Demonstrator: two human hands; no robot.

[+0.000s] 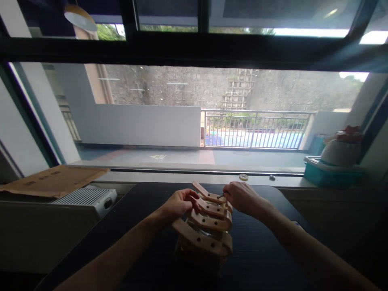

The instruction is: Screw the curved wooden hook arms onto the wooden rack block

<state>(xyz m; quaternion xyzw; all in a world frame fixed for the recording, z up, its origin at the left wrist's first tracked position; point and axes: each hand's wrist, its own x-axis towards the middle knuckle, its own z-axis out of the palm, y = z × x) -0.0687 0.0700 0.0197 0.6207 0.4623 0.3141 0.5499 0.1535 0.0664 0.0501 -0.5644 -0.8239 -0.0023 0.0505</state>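
Note:
A stack of curved light-wood pieces [209, 226] with small holes lies on a dark table [266, 258] in front of me. My left hand [178, 204] is closed on the left end of an upper wooden piece. My right hand [242, 198] is pinched at the far right end of the top piece, its fingertips on a small dark item that I cannot make out. Both forearms reach in from the bottom of the view.
A wide window [194, 109] faces a balcony and railing. On the sill lie a small round object [243, 176] and a teal box [332, 171] with a white pot on it. Cardboard [51, 180] and a white heater [91, 198] sit at left.

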